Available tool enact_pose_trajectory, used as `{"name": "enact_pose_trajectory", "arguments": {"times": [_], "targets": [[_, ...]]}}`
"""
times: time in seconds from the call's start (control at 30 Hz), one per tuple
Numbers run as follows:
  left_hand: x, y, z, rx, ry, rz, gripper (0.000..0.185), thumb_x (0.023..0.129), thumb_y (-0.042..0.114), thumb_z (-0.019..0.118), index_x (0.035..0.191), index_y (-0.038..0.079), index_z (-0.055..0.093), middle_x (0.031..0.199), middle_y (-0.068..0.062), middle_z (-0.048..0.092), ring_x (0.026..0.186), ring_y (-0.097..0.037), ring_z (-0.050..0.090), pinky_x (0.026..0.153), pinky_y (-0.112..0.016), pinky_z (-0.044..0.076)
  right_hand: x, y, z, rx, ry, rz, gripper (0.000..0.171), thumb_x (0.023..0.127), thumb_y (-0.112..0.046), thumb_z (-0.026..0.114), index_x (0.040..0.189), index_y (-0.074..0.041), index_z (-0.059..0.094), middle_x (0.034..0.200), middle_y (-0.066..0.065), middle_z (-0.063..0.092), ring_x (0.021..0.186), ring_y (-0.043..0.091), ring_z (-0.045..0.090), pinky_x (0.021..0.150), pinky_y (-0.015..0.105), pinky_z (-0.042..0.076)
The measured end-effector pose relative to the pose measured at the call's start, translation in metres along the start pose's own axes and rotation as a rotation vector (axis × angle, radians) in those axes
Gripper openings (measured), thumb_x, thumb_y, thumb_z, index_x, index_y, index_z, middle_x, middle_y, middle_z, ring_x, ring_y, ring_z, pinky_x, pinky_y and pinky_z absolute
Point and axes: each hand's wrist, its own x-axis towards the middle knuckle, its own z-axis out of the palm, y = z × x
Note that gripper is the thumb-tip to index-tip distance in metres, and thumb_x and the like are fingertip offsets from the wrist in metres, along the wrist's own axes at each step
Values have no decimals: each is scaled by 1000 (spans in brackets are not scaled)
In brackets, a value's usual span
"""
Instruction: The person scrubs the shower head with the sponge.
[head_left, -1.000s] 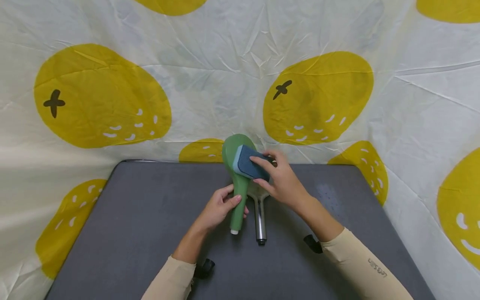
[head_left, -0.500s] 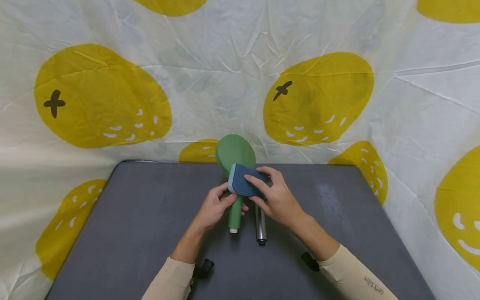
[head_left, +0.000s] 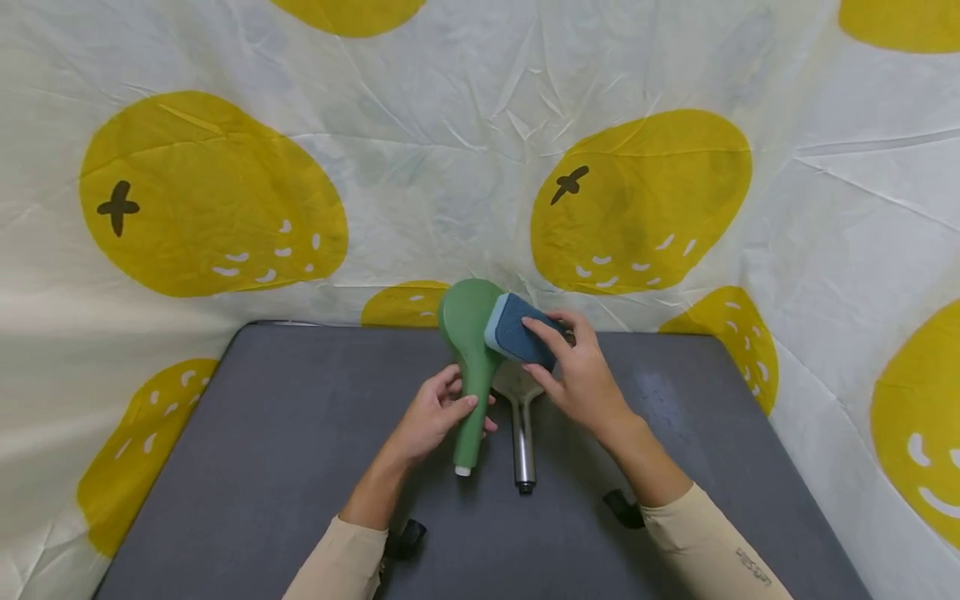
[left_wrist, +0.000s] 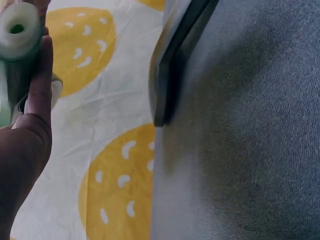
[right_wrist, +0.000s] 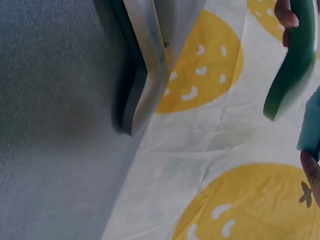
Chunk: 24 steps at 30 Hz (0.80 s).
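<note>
Head view: left hand [head_left: 435,412] wrapped around the handle of a green shower head [head_left: 467,350], lifted off the grey bench [head_left: 262,467] with the round end up and away from the person. Right hand [head_left: 581,379] gripping a blue sponge [head_left: 517,329], pressed against the right side of the round end. Chrome shower head [head_left: 521,425] flat on the bench just right of the green one, handle toward the person, its wide end partly hidden under the right hand. White cloth with yellow fruit print [head_left: 637,200] hung behind and beside the bench. Cream sleeves on both forearms.

Left wrist view: palm and one finger of the left hand [left_wrist: 25,150] at the left edge, curled against the white open tip of the green handle [left_wrist: 20,30]. Bench edge [left_wrist: 167,75] and printed cloth beyond.

Right wrist view: blurred green shower head [right_wrist: 295,55] at upper right, a fingertip on its top. Pale blue sponge edge [right_wrist: 311,125] at the right border, with a right fingertip [right_wrist: 312,170] below it. Full grip not visible here. Bench edge [right_wrist: 145,70] across the left.
</note>
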Motion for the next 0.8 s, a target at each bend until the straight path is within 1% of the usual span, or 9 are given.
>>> {"name": "enact_pose_trajectory", "arguments": {"times": [0.07, 0.13, 0.2, 0.27, 0.3, 0.37, 0.5, 0.67, 0.8], "targets": [[0, 0, -1, -7, 13, -5, 55, 104, 1, 51, 156, -1, 31, 115, -26, 66, 83, -30, 78, 77, -49, 65, -3, 3, -3, 25, 8, 14, 69, 82, -11, 89, 144, -11, 58, 140, 29, 46, 125, 42, 51, 95, 54, 54], [0, -1, -1, -12, 22, 3, 58, 103, 0, 51, 157, 2, 30, 116, -36, 62, 82, -28, 78, 78, -55, 64, -6, 7, -6, 42, 11, 26, 70, 81, -9, 89, 144, -11, 58, 139, 29, 46, 124, 40, 52, 95, 53, 53], [1, -2, -2, -14, 26, 23, 61, 102, -2, 52, 158, 4, 28, 119, -44, 58, 84, -38, 77, 80, -58, 62, -11, 11, -9, 48, 12, 35, 71, 80, -8, 89, 144, -10, 58, 139, 29, 46, 122, 39, 53, 93, 52, 53], [1, -2, -3, -6, 38, 46, 65, 100, -4, 52, 159, 7, 27, 121, -46, 56, 86, -49, 74, 82, -61, 61, -17, 16, -11, 44, 12, 42, 72, 79, -7, 90, 144, -10, 58, 138, 29, 46, 122, 38, 52, 93, 52, 52], [1, -2, -4, 0, 45, 53, 66, 100, -5, 52, 160, 8, 27, 122, -45, 57, 86, -49, 74, 84, -61, 61, -21, 19, -12, 42, 15, 42, 73, 78, -6, 90, 144, -9, 57, 138, 29, 46, 121, 39, 52, 92, 51, 52], [-1, -3, -5, 9, 63, 63, 70, 98, -6, 53, 161, 10, 26, 125, -44, 56, 87, -54, 72, 86, -54, 62, -28, 24, -13, 37, 21, 44, 76, 76, -4, 91, 144, -7, 57, 137, 29, 46, 121, 39, 52, 92, 51, 51], [-5, -7, -7, 9, 103, 101, 75, 95, -10, 52, 162, 9, 25, 135, -43, 50, 83, -39, 76, 87, -54, 62, -44, 34, -15, 16, 31, 52, 84, 72, -1, 93, 146, -4, 53, 134, 29, 47, 120, 39, 51, 92, 51, 50], [-6, -9, -7, 2, 173, 118, 75, 93, -14, 50, 161, 8, 28, 136, -38, 49, 80, -30, 76, 85, -63, 59, -62, 43, -19, -19, 17, 93, 89, 68, 2, 94, 147, -2, 51, 131, 30, 47, 116, 39, 52, 88, 51, 51], [-3, -8, -2, 12, 243, 103, 71, 96, -9, 51, 160, 13, 30, 132, -41, 51, 73, -25, 74, 78, -55, 63, -73, 48, -21, -21, -5, 115, 87, 72, -4, 94, 147, 0, 50, 131, 30, 47, 115, 38, 52, 86, 51, 51]]}}
